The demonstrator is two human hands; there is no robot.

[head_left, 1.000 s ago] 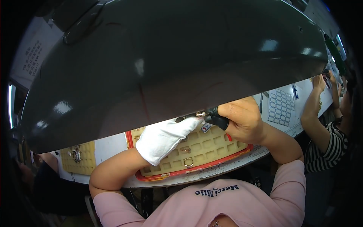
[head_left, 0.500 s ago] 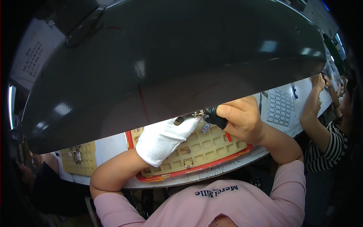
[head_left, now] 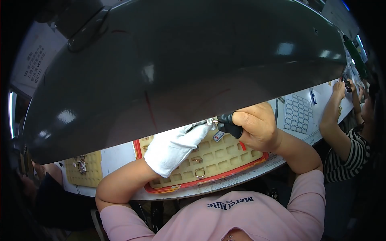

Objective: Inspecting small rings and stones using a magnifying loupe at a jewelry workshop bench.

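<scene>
My left hand (head_left: pixel 173 146), in a white glove, is closed above the tray, its fingertips pinching a small shiny metal piece (head_left: pixel 210 121) whose exact kind I cannot make out. My right hand (head_left: pixel 257 122) is bare except for black material (head_left: pixel 230 125) at its fingertips, which looks like finger covers. From those fingertips a thin metal rod (head_left: pixel 216 121) points left and meets the small piece. Below lies a cream tray (head_left: pixel 223 164) with square pockets and a red rim. It holds a ring (head_left: pixel 200 173), a gold-coloured jewellery piece (head_left: pixel 197 160) and a small label (head_left: pixel 218 136).
A large dark lamp hood (head_left: pixel 181 72) hangs low over the white bench and hides what lies beyond my fingertips. A second cream tray (head_left: pixel 92 176) with jewellery stands at left. To the right are a sheet of labels (head_left: pixel 298 114) and a co-worker's arm (head_left: pixel 333 106).
My left fingertips have tilted the small piece and closed more over it. The rod at my right fingertips now shows more plainly. Both forearms stay in place.
</scene>
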